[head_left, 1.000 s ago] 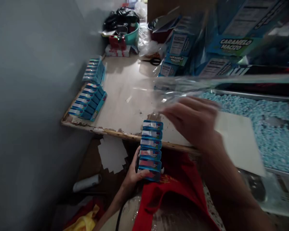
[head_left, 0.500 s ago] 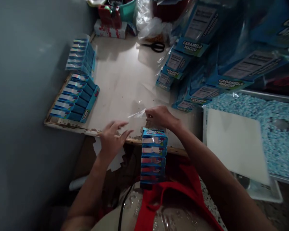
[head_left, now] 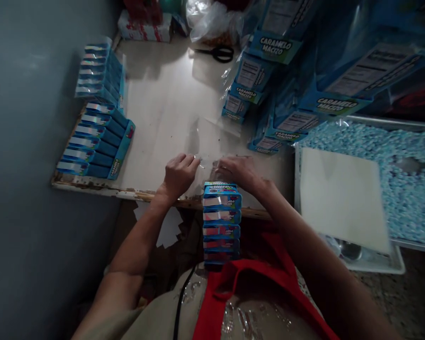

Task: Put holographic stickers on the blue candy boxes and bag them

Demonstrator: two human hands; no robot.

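My left hand [head_left: 180, 174] is closed, its fingertips pinching the left side of a clear plastic film [head_left: 206, 165] over the table's front edge. On the film's other side my right hand [head_left: 235, 171] is closed too, fingers curled on the plastic. Just below both hands, a stack of small blue boxes [head_left: 221, 217] reaches from the table edge to my body. The film is thin and its outline is hard to make out.
Blue box sets stand at the left [head_left: 95, 137] and wrapped ones at the right [head_left: 246, 75]. Black scissors [head_left: 222, 53] lie at the back. A tray of blue pieces [head_left: 411, 189] with a white sheet [head_left: 340, 198] is at far right.
My left hand has moved up and right, and its open fingers have closed on the film. My right hand stays near the stack's top. The whole view has shifted slightly.
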